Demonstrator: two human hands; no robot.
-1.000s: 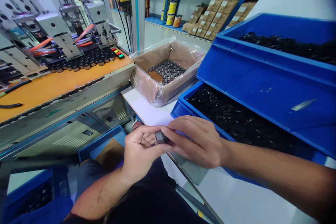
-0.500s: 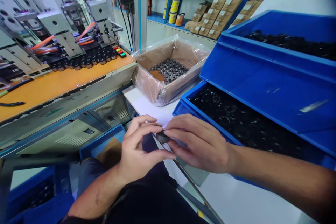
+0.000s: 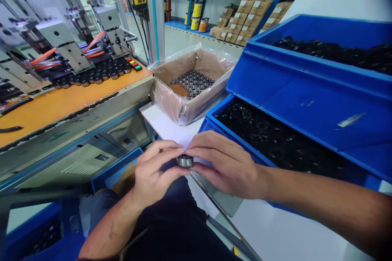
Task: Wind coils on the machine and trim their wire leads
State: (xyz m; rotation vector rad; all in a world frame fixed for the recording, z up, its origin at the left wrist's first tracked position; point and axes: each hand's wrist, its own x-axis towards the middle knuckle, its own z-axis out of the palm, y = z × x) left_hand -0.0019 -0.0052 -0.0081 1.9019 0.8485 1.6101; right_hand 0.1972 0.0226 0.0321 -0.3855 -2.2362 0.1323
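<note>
A small round part [image 3: 185,161] with a grey metallic rim and a dark top sits between my two hands, above my lap. My left hand [image 3: 154,171] pinches it from the left, thumb low and fingers on its upper edge. From the other side my right hand [image 3: 225,167] grips the same part with thumb and fingertips. The fingertips of both hands meet over its top and hide some of it. Close by on the right, a blue bin [image 3: 211,120] holds many small black pieces.
Another blue bin [image 3: 294,65] of black pieces sits above the first. A plastic-lined carton [image 3: 168,104] with rows of parts stands ahead on a white table [image 3: 165,124]. Left, an orange bench [image 3: 101,94] carries machine fixtures, several round parts [image 3: 98,75] and pliers [image 3: 15,106].
My left thumb and fingers have closed in on the round part, which my right hand held before. The part now sits more level, its metallic rim facing me. The view has shifted slightly.
</note>
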